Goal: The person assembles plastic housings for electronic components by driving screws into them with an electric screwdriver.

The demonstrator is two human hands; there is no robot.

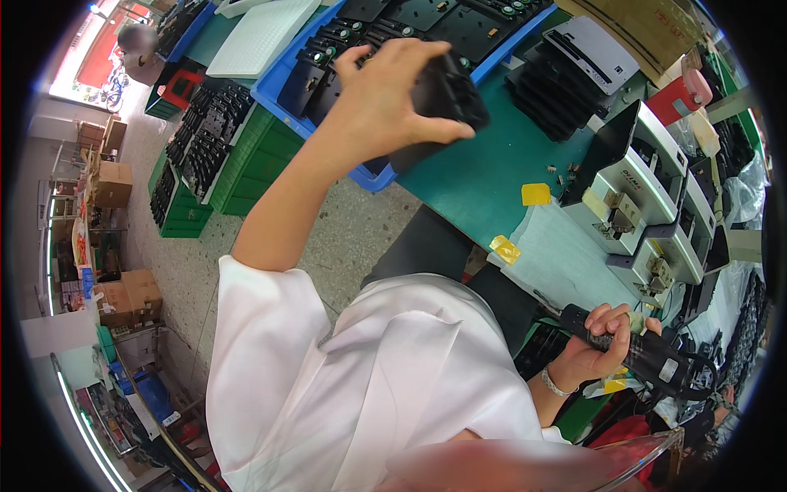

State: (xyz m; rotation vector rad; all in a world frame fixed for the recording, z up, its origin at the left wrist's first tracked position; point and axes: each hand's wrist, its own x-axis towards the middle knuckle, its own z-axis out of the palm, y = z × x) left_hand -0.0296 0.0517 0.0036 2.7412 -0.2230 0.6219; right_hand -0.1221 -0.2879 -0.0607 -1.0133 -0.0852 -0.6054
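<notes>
Now you're lifting a black plastic part [447, 98] in your left hand [385, 102] above the blue tray [279, 90], right hand [594, 348] wrapped around the black power screwdriver [648, 357]; bringing them together comes next.

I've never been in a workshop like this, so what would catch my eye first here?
Top centre, the left hand lifts a black plastic part above a blue tray of similar parts. Lower right, the right hand grips a black power screwdriver. Grey machines sit on the green bench at right.

One head-worn fisheye view looks steeply down, close over the person's torso and green workbench [484, 176].
</notes>
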